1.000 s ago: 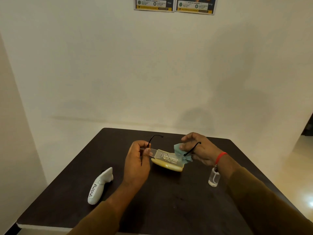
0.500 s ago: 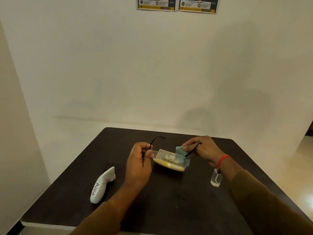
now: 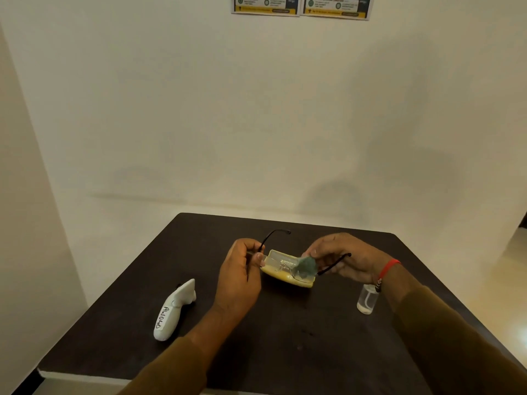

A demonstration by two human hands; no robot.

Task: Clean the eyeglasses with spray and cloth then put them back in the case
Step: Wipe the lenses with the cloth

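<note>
Clear eyeglasses (image 3: 281, 270) with thin black arms hang above the middle of the dark table (image 3: 285, 337). My left hand (image 3: 241, 273) pinches their left end by the hinge. My right hand (image 3: 339, 259) presses a small blue-green cloth (image 3: 307, 266) against the right lens. Under the glasses lies the open yellow case (image 3: 288, 279), partly hidden by them. A small clear spray bottle (image 3: 367, 299) stands on the table below my right wrist.
A white handheld controller (image 3: 174, 310) with a handwritten label lies at the left of the table. Pale walls close in behind and to the left. Two posters (image 3: 302, 5) hang high on the back wall.
My right hand has bunched the cloth and slid it down onto the right lens. The glasses stay held above the case; the view has shifted slightly.
</note>
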